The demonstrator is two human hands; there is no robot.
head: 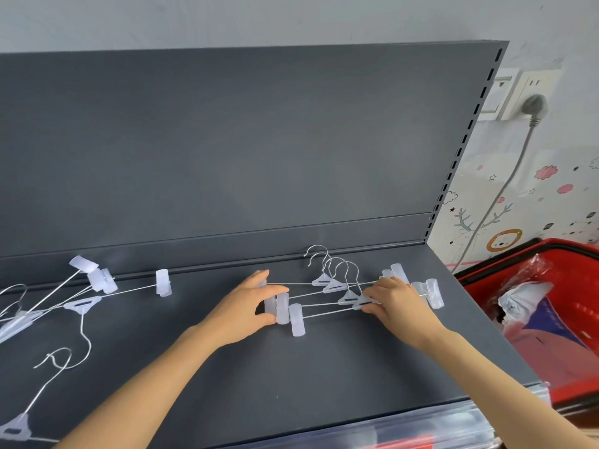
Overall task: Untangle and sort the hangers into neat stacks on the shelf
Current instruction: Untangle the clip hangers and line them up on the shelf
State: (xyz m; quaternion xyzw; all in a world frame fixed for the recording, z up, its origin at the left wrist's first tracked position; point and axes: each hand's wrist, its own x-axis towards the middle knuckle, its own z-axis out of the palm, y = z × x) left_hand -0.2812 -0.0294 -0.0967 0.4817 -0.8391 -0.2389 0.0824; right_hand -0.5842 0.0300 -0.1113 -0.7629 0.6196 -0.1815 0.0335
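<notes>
Several clip hangers of thin wire with translucent white clips lie in an overlapping row (337, 294) at the right of the dark grey shelf (291, 367), hooks toward the back panel. My left hand (249, 304) grips the left-end clips of this row between thumb and fingers. My right hand (393, 303) rests on the right half of the row, fingers curled over the wires near the centre pieces. A tangled bunch of the same hangers (64, 303) sprawls at the shelf's left end, and one more hanger (35, 403) lies at the front left.
The shelf's upright back panel (243, 140) rises behind the hangers. A red basket (551, 319) holding plastic-wrapped goods stands right of the shelf. A wall socket with a grey plug and cable (531, 108) is on the wall beyond. A clear price strip (437, 429) runs along the shelf's front edge.
</notes>
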